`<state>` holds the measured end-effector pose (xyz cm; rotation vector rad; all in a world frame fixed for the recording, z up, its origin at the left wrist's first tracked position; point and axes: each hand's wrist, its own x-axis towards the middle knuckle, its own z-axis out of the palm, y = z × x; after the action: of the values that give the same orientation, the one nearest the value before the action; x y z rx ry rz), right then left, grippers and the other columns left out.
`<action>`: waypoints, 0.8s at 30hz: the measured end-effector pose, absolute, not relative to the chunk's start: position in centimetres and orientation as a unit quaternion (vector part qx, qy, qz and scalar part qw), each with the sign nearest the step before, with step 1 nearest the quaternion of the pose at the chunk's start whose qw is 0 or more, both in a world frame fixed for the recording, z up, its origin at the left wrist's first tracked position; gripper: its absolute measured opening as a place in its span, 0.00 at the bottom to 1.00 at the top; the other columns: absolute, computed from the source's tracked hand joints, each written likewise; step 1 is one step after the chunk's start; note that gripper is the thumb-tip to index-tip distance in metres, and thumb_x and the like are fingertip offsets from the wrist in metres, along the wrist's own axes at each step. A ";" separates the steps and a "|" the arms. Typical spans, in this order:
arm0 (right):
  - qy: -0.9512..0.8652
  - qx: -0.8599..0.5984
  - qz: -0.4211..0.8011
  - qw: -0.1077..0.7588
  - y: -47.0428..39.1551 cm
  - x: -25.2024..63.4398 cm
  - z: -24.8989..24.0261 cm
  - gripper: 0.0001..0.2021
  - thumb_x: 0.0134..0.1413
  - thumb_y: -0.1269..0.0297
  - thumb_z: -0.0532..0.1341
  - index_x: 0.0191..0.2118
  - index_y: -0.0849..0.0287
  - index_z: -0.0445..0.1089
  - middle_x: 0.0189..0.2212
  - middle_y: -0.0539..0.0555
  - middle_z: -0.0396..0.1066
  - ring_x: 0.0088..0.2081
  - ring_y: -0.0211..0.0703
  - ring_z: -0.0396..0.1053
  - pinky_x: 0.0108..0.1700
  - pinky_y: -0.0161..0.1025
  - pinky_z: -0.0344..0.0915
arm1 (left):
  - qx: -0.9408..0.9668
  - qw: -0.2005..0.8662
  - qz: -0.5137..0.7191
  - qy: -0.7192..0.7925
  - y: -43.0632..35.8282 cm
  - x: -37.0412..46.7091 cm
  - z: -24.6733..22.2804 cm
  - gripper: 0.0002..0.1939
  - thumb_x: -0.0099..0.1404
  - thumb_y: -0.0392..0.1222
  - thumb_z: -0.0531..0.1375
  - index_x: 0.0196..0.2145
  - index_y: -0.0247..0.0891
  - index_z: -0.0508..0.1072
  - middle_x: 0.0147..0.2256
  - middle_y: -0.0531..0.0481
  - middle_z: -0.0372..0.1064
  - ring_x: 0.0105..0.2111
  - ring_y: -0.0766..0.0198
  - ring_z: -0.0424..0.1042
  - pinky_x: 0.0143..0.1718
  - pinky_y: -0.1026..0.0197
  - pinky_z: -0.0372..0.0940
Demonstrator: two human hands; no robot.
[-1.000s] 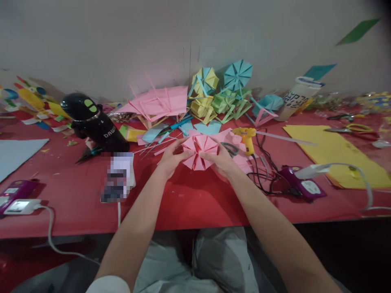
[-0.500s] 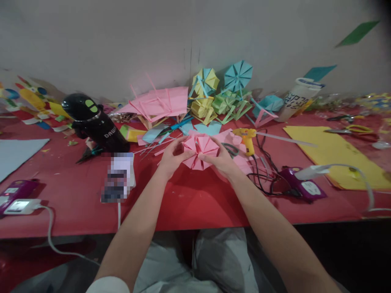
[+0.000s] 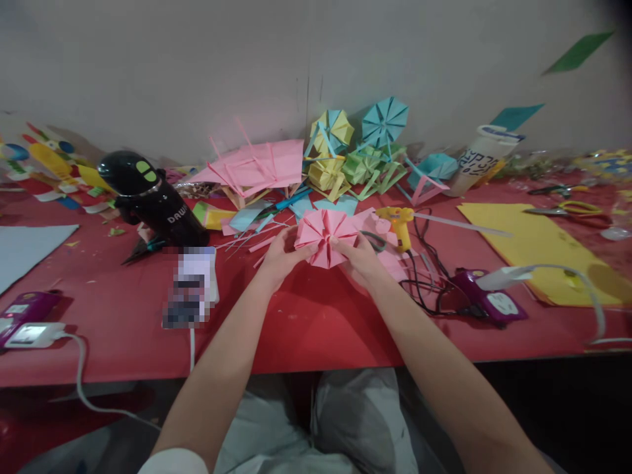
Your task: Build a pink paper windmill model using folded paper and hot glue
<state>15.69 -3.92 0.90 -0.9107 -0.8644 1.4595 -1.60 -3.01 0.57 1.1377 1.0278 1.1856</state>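
Between my two hands is a pink folded-paper rosette (image 3: 326, 227), its pleats fanned out in a round. My left hand (image 3: 285, 257) grips its left edge, thumb on the front face. On the other side my right hand (image 3: 361, 258) holds it, with the thumb pressed close to the centre. The fingers behind the paper are hidden. Pink paper pieces (image 3: 395, 266) lie just beyond my right hand, along with dark-handled scissors (image 3: 374, 241) partly covered by it. A yellow hot glue gun (image 3: 399, 225) rests to the right of these.
Finished paper rosettes (image 3: 385, 123) in blue, yellow and green lean against the wall. A black bottle (image 3: 153, 201) and a phone (image 3: 193, 288) are at left. Rightward lie a purple power strip (image 3: 488, 299), cables, yellow paper (image 3: 543, 253) and yellow-handled scissors (image 3: 580, 209).
The pink rosette has turned and tilted, so its face shows flatter and more open. My right thumb has shifted slightly to the right on it.
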 end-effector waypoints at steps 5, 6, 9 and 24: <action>-0.358 -0.388 0.627 0.573 -4.0 15.6 1.0 0.33 0.32 0.53 0.78 0.47 0.52 0.68 0.43 0.55 0.78 0.49 0.56 0.76 0.50 0.55 0.75 | 0.479 0.570 0.505 0.436 -3.1 -1.3 0.5 0.34 0.47 0.43 0.74 0.50 0.37 0.70 0.54 0.38 0.70 0.51 0.51 0.72 0.53 0.47 0.68; -0.361 -0.386 0.629 0.571 -4.0 15.6 0.9 0.32 0.33 0.54 0.78 0.47 0.52 0.68 0.42 0.55 0.78 0.48 0.56 0.76 0.50 0.55 0.75 | 0.483 0.569 0.501 0.438 -3.1 -1.3 0.6 0.33 0.47 0.42 0.74 0.50 0.37 0.70 0.53 0.39 0.71 0.50 0.51 0.72 0.53 0.47 0.68; -0.363 -0.377 0.634 0.569 -4.0 15.5 0.9 0.32 0.33 0.55 0.78 0.46 0.53 0.68 0.41 0.54 0.78 0.47 0.55 0.76 0.49 0.55 0.75 | 0.493 0.566 0.492 0.441 -3.3 -1.1 0.8 0.31 0.47 0.42 0.74 0.48 0.36 0.71 0.50 0.40 0.72 0.49 0.52 0.73 0.53 0.48 0.67; -0.356 -0.377 0.643 0.564 -4.0 15.4 1.0 0.34 0.31 0.58 0.78 0.48 0.52 0.68 0.40 0.53 0.79 0.44 0.53 0.78 0.47 0.53 0.76 | 0.520 0.537 0.509 0.427 -3.2 -1.1 0.7 0.38 0.49 0.46 0.74 0.56 0.41 0.67 0.56 0.39 0.68 0.57 0.47 0.68 0.57 0.42 0.65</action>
<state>15.39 -4.01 0.99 -0.8871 -0.8385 1.5120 -1.10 -3.23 0.66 1.2374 1.0170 1.2119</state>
